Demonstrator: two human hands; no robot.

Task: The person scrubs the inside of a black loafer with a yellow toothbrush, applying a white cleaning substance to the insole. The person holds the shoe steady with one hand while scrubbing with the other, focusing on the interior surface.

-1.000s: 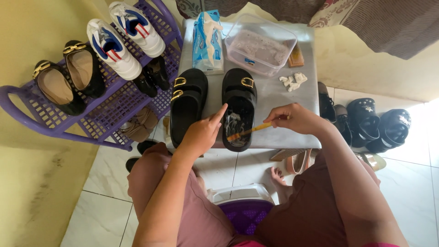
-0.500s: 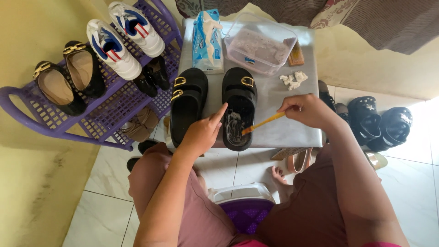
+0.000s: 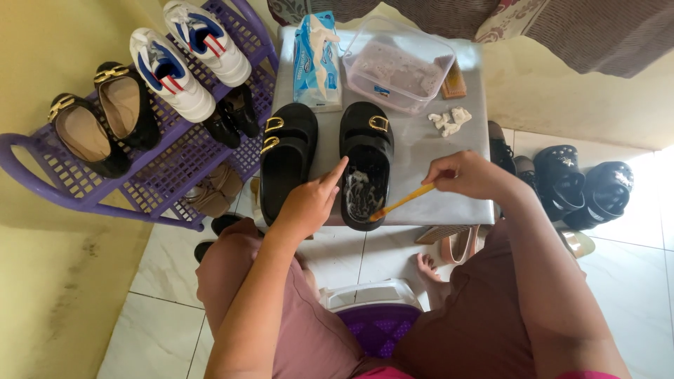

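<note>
- The right hand (image 3: 467,174) was closed around the handle of a yellow brush (image 3: 401,203) — its bristle end sat down inside the foamy footbed of the black sandal (image 3: 366,163).
- The left hand (image 3: 309,203) pressed on that sandal's left edge, forefinger stretched toward the strap, the other fingers curled; it steadied the shoe and gripped nothing.
- That sandal lay on the grey desk (image 3: 449,151), heel toward the person, gold buckle at the far end.
- To do this well, in my judgement: short strokes along the footbed, the steadying hand firm so the shoe did not slide, the foam kept inside the sole.
- From grip to work — the sandal lay just left of the right hand, the brush bridging the gap between them.
- Just left of the sandal sat the second black sandal (image 3: 284,158), its pair.
- Beyond the sandal stood a clear tub (image 3: 401,70) and a blue wipe packet (image 3: 316,60); to its right, a crumpled tissue (image 3: 449,121).
- Well left of the sandal, a purple shoe rack (image 3: 158,186) carried white sneakers (image 3: 188,60).
</note>
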